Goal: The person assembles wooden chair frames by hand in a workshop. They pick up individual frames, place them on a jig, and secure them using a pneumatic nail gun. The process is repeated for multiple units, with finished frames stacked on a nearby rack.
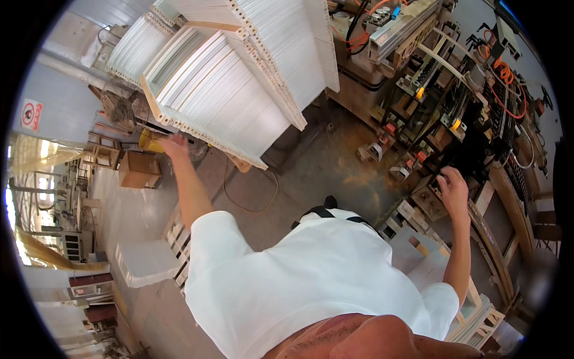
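Note:
My left hand (pixel 174 145) reaches out on the left, beside the lower left corner of a tall stack of white panels (pixel 224 90). It is a little blurred, but its fingers look spread and I see nothing in them. On the right, my right hand (pixel 452 185) is raised next to a machine with black frames and orange-red parts (pixel 421 157). Its fingers are loosely bent and apart, with nothing visible between them. Whether either hand touches anything, I cannot tell.
A cardboard box (pixel 140 170) and a yellow bucket (pixel 150 141) stand on the floor at left. White sheets (pixel 146 262) lie on a pallet nearby. A cable loop (pixel 276 190) rests on the floor ahead. Long wooden beams (pixel 491 251) run along the right.

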Available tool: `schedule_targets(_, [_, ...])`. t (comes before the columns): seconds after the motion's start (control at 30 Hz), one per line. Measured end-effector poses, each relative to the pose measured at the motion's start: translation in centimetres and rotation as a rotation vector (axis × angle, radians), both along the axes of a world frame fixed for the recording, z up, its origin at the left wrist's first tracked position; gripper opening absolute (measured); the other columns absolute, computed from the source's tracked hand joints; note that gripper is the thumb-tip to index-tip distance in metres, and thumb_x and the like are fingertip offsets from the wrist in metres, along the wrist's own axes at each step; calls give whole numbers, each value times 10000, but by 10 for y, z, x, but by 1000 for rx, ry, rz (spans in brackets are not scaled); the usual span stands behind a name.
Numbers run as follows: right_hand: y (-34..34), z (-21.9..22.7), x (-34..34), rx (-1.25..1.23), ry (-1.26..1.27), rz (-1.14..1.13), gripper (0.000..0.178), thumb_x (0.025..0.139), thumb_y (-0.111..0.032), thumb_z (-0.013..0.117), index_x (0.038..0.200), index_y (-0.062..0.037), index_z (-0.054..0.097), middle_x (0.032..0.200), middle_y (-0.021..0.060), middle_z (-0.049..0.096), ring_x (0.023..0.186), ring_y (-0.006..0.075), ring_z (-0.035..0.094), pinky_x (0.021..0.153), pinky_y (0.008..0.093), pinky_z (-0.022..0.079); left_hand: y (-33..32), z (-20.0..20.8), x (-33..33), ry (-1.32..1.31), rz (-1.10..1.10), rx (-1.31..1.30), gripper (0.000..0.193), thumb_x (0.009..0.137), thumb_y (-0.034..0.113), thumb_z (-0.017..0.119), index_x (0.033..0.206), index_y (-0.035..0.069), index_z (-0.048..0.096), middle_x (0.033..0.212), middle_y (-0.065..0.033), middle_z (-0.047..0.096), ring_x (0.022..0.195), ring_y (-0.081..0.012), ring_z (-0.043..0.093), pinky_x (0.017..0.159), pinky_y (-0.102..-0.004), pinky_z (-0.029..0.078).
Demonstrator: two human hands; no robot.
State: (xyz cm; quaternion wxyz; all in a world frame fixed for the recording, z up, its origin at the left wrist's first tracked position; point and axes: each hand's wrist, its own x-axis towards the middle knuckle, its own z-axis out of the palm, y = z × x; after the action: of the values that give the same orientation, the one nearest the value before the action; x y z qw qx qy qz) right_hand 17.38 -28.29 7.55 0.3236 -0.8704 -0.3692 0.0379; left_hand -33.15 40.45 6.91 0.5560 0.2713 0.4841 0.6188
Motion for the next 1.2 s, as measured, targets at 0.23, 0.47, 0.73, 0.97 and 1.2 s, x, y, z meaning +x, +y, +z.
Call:
schedule_targets(0.23, [-138,61,-76,-296,-169,-433,333,840,-152,640,1135,-8,582,1135,174,596,1037,373,558,873,420,456,-177,-318,16,-23,-162,-694,339,954,321,472,1095,41,601,1204,-120,603,1137,-212,556,885,-350,487])
schedule_targets(0.47, [-196,64,-189,-492,41,-877,415,806,-211,675,1122,34,565,1051,207,619,1018,362,570,822,438,468,-350,-350,272,737,-1357,-98,353,957,308,474,770,25,569,684,-58,580,586,-155,570,481,-299,443])
schedule_targets(0.73, [-157,29,-287,-416,556,-1167,456,814,-237,687,1165,17,547,1026,227,622,961,400,584,808,454,468,-380,-146,531,251,-1327,88,257,992,219,435,1023,0,566,912,-91,645,765,-187,642,664,-286,529])
schedule_targets(0.97, [-133,27,-298,-115,453,-1450,359,847,-82,626,1191,-3,557,961,210,640,884,373,590,771,393,462,-400,-78,698,14,-1423,174,299,995,194,435,1079,-67,554,988,-135,643,900,-216,647,769,-311,534])
schedule_targets(1.2, [-135,69,-277,17,251,-1686,405,873,-42,598,1259,49,516,1014,159,618,905,143,555,803,292,453,-412,-67,836,40,-1581,-233,529,979,319,486,1322,-71,385,1254,-228,505,1170,-354,520,1012,-465,463])
